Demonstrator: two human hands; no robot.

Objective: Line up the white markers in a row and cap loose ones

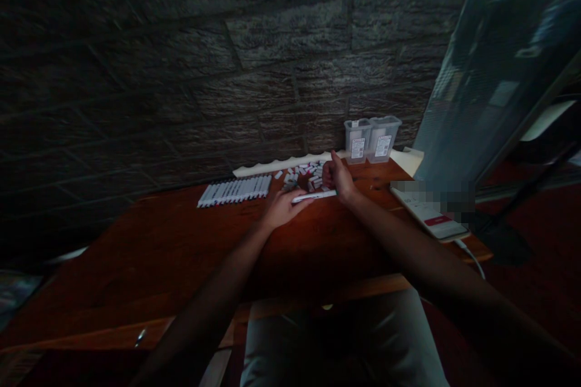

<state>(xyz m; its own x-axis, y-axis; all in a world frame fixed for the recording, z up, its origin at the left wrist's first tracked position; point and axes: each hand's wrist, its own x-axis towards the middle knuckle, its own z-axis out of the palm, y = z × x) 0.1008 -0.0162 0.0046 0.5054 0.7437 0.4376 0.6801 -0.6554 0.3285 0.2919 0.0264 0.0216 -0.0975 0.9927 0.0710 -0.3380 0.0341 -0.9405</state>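
My left hand [282, 208] is closed around one end of a white marker [315, 196] that lies just above the wooden table [172, 242]. My right hand [338, 176] is closed at the marker's other end, fingers curled, right beside a pile of several small white and red caps [303, 175]. To the left of the hands lies a neat row of several white markers [236, 190], side by side.
Two clear plastic containers [372, 139] with labels stand at the back of the table by the stone wall. A white box with a red label [431, 216] lies at the right edge, with a cable. A pale wavy strip [272, 164] runs along the wall.
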